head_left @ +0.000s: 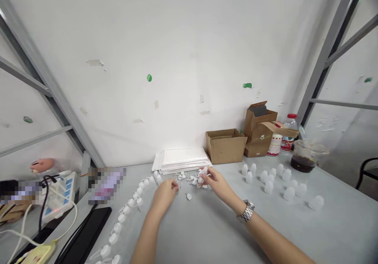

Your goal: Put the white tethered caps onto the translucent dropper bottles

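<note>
One loose white cap (189, 196) lies on the grey table (203, 232) between the hands, nearer the left hand (164, 195), its fingers curled, grip indeterminable, while the right hand (217, 182) pinches a translucent white container (203, 172).

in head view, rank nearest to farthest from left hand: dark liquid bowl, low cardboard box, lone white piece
1. Lone white piece, right of left hand
2. Low cardboard box, right, near wall
3. Dark liquid bowl, far right
</note>
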{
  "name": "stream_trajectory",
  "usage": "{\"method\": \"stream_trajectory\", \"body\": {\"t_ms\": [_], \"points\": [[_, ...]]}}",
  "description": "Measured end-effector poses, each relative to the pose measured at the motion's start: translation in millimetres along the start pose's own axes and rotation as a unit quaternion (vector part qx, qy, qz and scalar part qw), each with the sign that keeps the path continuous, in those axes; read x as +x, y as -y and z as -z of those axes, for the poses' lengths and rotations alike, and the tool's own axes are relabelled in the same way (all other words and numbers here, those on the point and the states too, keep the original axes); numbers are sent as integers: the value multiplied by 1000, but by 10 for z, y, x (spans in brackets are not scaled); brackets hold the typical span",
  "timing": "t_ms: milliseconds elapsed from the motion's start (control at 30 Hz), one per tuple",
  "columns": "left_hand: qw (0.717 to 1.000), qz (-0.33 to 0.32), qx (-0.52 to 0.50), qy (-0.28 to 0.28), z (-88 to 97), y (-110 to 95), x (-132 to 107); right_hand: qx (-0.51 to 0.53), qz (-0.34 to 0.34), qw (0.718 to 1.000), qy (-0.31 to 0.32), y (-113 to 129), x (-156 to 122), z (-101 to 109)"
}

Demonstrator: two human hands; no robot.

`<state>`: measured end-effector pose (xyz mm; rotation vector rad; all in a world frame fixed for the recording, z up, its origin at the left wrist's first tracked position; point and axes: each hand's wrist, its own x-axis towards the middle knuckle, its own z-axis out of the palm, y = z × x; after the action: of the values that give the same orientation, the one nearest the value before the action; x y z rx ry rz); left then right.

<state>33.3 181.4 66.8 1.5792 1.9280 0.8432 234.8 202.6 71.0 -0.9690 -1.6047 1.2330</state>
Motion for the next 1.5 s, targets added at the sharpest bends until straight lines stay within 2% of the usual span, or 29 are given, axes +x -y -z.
{"method": "stream_trajectory", "body": {"t_ms": [67,133,167,200,267,333,433,533,667,867,1000,1200,1333,1433,1500], "points": [[998,-14,-52,-15,-3,-72,12,48,-20,999,-1,-123,-8,-77],[990,-30,-137,-15,-37,-151,3,26,-18,999,1,-216,-47,-135],[966,-32,-257,-4,-67,-185,-10,9,-14,1000,2,-245,-69,-158],[930,-19,-366,16,-104,-214,-25,-5,-10,1000,3,-262,-89,-176],[863,27,-502,52,-186,-251,-59,-11,-12,1000,8,-271,-122,-208],[822,61,-561,81,-259,-262,-85,-2,-17,1000,21,-259,-147,-236],[795,91,-591,107,-319,-253,-97,-8,-13,999,32,-231,-180,-265],[791,99,-592,119,-328,-236,-89,-23,-12,1000,17,-197,-200,-266],[793,113,-591,98,-318,-221,-77,-39,-5,999,-14,-148,-204,-231],[795,115,-589,87,-336,-258,-94,-83,14,996,-18,-130,-212,-225],[813,112,-567,69,-345,-301,-121,-88,9,996,-15,-162,-218,-247],[831,91,-546,64,-374,-284,-132,-56,10,998,-13,-176,-220,-253],[847,60,-525,56,-398,-273,-118,27,-22,999,20,-142,-198,-246],[857,45,-509,73,-379,-310,-136,79,-36,996,27,-129,-169,-227],[863,30,-495,95,-351,-355,-167,74,-35,997,14,-137,-156,-211]]}}
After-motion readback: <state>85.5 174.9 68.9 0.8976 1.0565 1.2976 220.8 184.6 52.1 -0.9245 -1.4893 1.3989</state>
